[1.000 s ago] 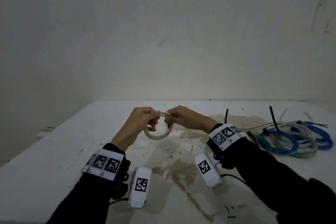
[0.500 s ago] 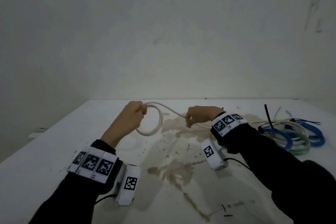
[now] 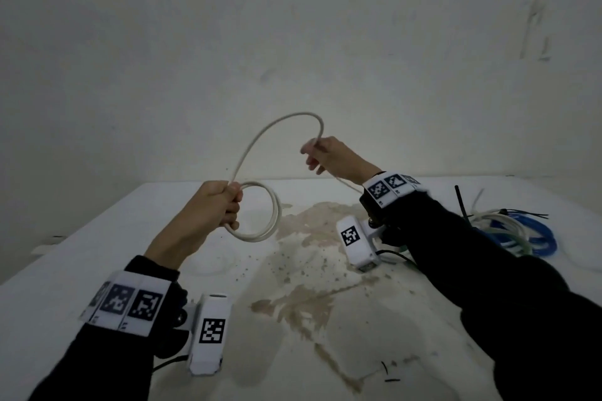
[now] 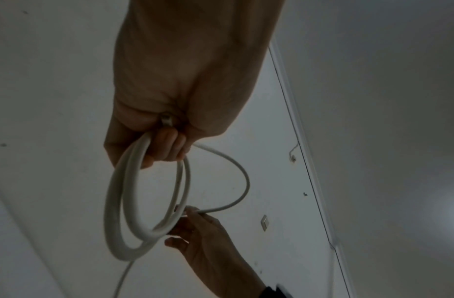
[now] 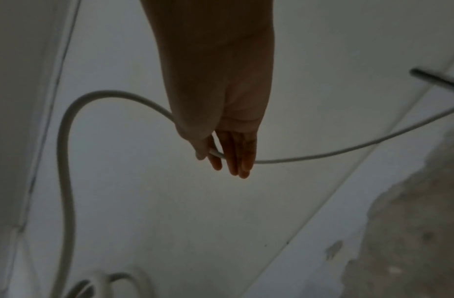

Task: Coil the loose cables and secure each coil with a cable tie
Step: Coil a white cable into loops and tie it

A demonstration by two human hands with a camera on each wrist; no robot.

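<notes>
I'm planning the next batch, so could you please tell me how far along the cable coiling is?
Done: blue, green and white coils lie at the table's right, black ties sticking up. In hand: the left hand grips two loops of the white cable, while the right hand pinches the next arc. Left: coil the trailing length, then tie it.

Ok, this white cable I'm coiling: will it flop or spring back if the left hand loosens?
Probably springs. The white cable arches unsupported between the left hand and right hand, so it looks fairly stiff. The loops keep round shape and likely open if released. It seems light.
</notes>
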